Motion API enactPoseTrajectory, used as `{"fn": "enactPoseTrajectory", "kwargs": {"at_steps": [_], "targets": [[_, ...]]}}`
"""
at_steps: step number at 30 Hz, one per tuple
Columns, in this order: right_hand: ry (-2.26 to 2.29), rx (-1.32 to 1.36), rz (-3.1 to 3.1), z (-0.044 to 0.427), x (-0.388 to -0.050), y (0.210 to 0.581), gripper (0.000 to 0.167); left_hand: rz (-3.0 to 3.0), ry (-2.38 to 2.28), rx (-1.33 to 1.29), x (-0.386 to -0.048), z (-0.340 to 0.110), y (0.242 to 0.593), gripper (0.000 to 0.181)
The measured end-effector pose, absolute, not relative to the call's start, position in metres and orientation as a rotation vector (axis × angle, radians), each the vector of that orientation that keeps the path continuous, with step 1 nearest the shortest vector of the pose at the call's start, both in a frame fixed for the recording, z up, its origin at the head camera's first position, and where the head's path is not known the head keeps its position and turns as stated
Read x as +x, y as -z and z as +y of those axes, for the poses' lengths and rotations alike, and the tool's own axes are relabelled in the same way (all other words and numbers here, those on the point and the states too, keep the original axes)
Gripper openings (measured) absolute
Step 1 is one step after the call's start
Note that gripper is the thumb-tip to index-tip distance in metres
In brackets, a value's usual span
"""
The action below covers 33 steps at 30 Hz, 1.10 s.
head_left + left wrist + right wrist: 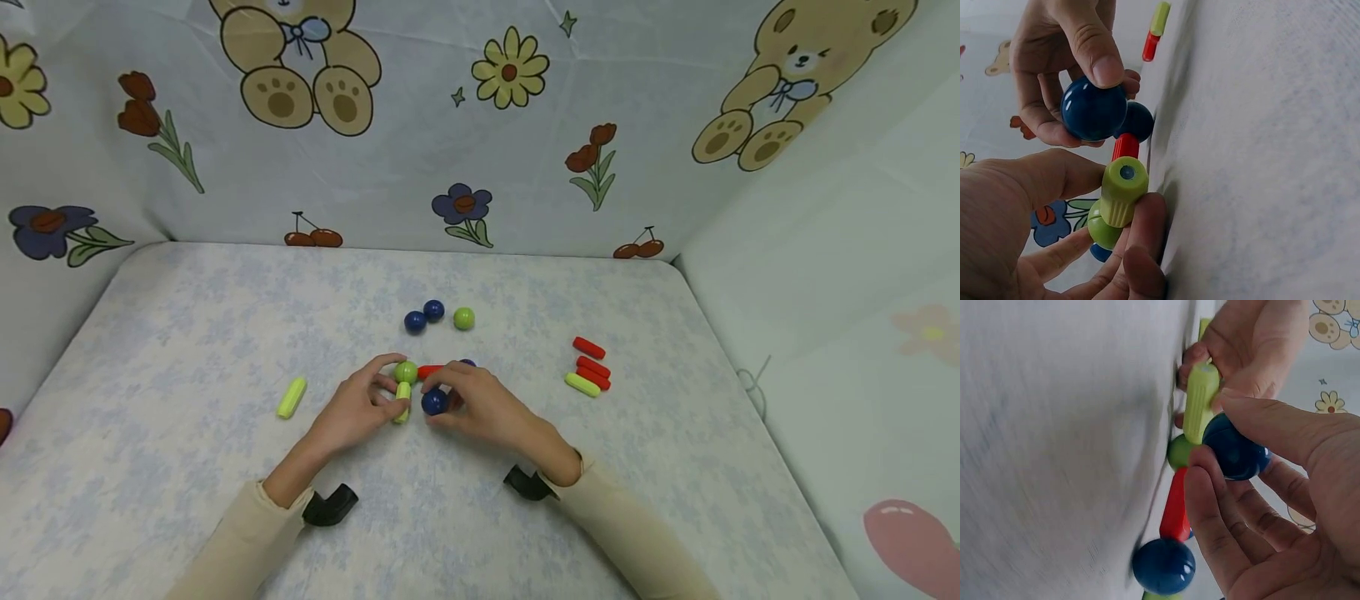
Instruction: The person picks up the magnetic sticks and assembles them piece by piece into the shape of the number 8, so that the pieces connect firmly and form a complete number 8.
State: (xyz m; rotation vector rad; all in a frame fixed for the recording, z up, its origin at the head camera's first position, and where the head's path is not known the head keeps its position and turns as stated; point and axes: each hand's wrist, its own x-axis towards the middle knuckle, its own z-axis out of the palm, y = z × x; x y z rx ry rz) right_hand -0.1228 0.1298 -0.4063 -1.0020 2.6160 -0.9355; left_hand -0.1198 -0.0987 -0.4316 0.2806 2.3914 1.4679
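Observation:
Between thumb and fingers, my left hand (358, 408) pinches a ridged yellow-green rod (402, 403) whose far end meets a green ball (406, 372). A small hole shows in the rod's near end in the left wrist view. From the green ball a red rod (1175, 506) runs right to a blue ball (1164, 565) on the table, partly covered by my right hand in the head view. My right hand (487, 406) holds another blue ball (1235, 449) by thumb and fingertips, close to the yellow-green rod's near end; whether they touch, I cannot tell.
Two blue balls (416, 322) and a green ball (464, 318) lie beyond the hands. Several red rods (588, 347) and a yellow-green rod (582, 384) are at the right. Another yellow-green rod (292, 397) lies left of my left hand. A patterned cloth wall (390, 167) borders the table (187, 333).

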Motion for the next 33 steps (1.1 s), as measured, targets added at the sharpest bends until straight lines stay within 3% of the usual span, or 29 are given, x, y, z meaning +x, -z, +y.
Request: {"fn": "enactPoseTrajectory", "kwargs": {"at_steps": [33], "targets": [[0.905,-1.001,2.605,0.11,-0.106,0.419,0.036,2.353,-1.483,0.313,-0.126,-0.095,0.435,0.059]]}}
